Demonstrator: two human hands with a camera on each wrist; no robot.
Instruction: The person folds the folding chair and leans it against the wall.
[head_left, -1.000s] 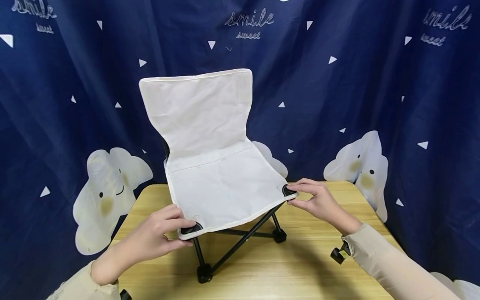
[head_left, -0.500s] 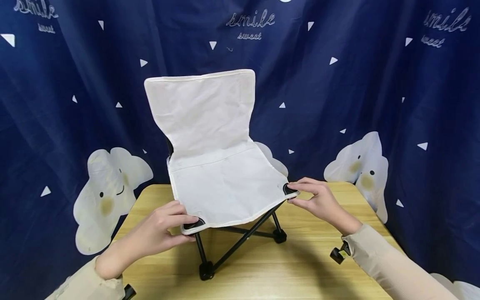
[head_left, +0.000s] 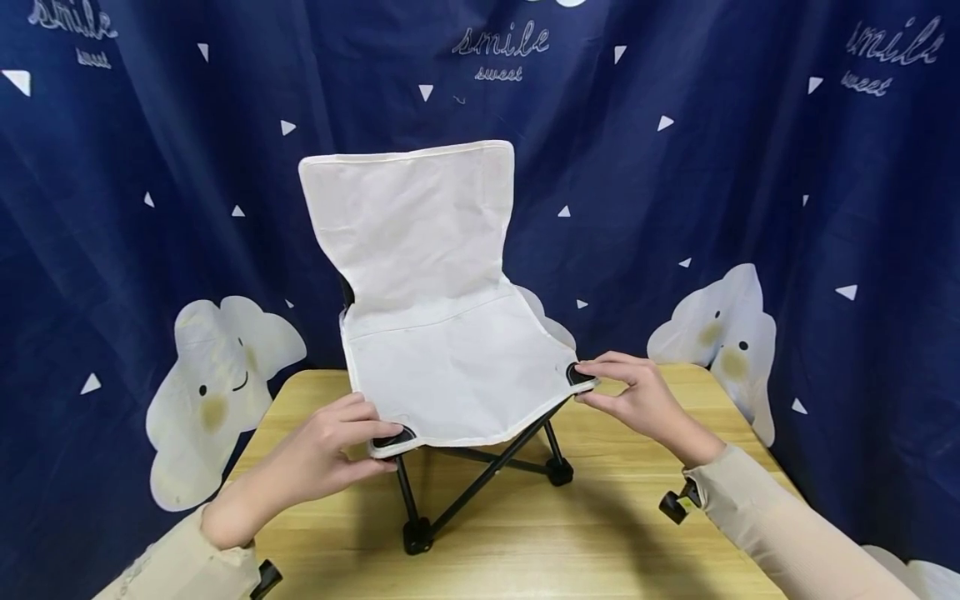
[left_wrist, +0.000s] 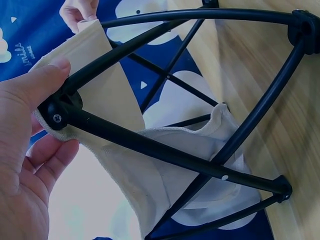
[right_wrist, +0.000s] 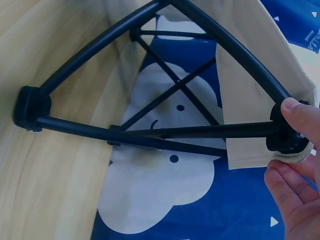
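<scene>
A small folding chair (head_left: 450, 367) with a white fabric seat and backrest stands unfolded on black crossed legs (head_left: 498, 467), turned slightly in the head view. My left hand (head_left: 330, 446) pinches its front left seat corner, fingers on the black corner patch (head_left: 393, 435) and thumb beneath. At the front right corner, my right hand (head_left: 630, 396) pinches the other patch (head_left: 579, 375) the same way. From below, the left wrist view shows the thumb against a black plastic joint (left_wrist: 57, 112) where tubes meet. A matching joint (right_wrist: 290, 130) lies under the thumb in the right wrist view.
The chair's feet (head_left: 417, 535) are on a light wooden table (head_left: 570, 550). Close behind it hangs a dark blue curtain (head_left: 712, 208) with white clouds and triangles. Black camera mounts (head_left: 678, 502) stick out from beige sleeves (head_left: 787, 525).
The chair's left side has shifted right and slightly back, together with my left hand; its front left foot has moved the same way. My right hand and its corner stay nearly in place.
</scene>
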